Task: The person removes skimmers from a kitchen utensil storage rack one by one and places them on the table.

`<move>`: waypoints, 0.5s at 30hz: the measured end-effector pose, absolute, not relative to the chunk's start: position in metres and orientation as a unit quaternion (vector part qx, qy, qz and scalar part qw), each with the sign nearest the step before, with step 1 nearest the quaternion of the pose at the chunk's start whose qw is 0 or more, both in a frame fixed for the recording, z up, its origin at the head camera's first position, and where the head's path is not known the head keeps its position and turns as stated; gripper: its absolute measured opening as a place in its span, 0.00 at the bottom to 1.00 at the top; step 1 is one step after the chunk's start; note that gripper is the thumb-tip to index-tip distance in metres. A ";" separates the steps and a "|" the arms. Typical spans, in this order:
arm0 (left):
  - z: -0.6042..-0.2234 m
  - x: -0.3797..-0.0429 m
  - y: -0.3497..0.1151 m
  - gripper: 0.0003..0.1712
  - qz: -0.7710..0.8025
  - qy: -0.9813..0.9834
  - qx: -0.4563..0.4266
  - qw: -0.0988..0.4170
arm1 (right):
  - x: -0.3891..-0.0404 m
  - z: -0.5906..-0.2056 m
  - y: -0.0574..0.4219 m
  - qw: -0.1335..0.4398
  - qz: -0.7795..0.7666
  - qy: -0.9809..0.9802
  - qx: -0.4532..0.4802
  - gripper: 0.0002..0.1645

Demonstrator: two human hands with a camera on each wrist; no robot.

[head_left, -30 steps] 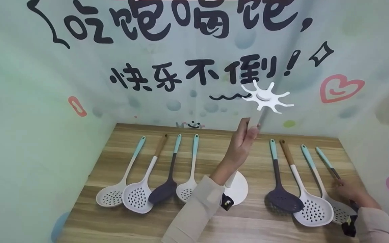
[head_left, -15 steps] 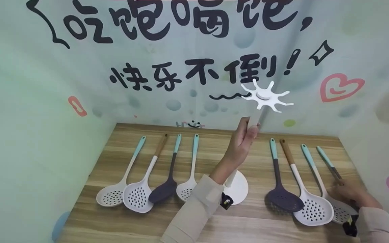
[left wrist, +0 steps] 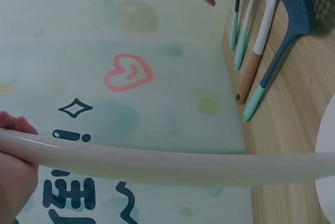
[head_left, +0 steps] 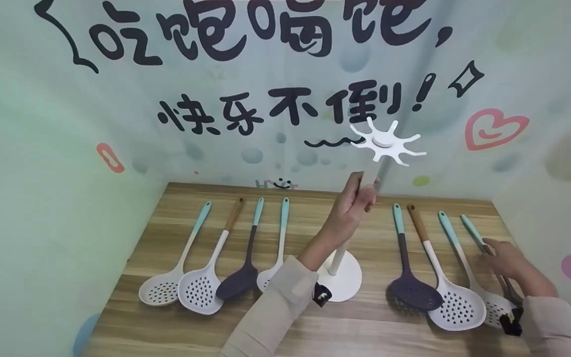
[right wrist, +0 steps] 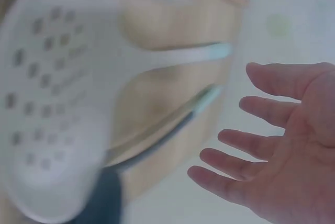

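Note:
My left hand (head_left: 344, 214) grips the white pole (left wrist: 157, 167) of a utensil stand near its top. Above the fist spreads the stand's spoked hook ring (head_left: 382, 140); its round white base (head_left: 349, 285) rests on the table. On the right, my right hand (head_left: 506, 259) hovers over a dark utensil with a teal handle (head_left: 471, 228), partly hidden beneath it. In the right wrist view that hand's fingers (right wrist: 235, 164) are spread and hold nothing. Just left of it lies a pale slotted spoon with a teal grip (head_left: 447, 225).
A white skimmer with a brown handle (head_left: 456, 307) and a dark slotted turner (head_left: 414, 292) lie right of the stand. Left of it lie two white skimmers (head_left: 199, 292), a dark ladle-like utensil (head_left: 238, 282) and a small slotted spoon (head_left: 268, 277). A printed cloth wall (head_left: 246, 163) rises behind the table.
My right hand has come off the dark utensil at the far right, rising slightly with its fingers straightening. My left hand keeps its grip on the pole. The head view has shifted slightly.

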State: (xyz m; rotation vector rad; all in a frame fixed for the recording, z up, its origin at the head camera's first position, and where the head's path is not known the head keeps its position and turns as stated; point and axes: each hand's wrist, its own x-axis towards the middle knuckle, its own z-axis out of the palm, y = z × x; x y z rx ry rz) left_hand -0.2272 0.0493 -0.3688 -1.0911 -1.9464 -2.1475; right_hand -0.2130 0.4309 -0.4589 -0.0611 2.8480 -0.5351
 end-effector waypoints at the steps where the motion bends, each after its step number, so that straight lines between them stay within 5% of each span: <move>1: -0.369 -0.228 0.048 0.15 -0.693 -0.629 -0.351 0.017 | -0.214 -0.453 0.426 0.116 -0.183 0.976 -0.022 0.37; 15: -0.386 -0.225 -0.011 0.27 -0.403 -0.850 -0.337 0.047 | -0.205 -0.398 0.325 -0.107 -0.169 0.969 -0.143 0.34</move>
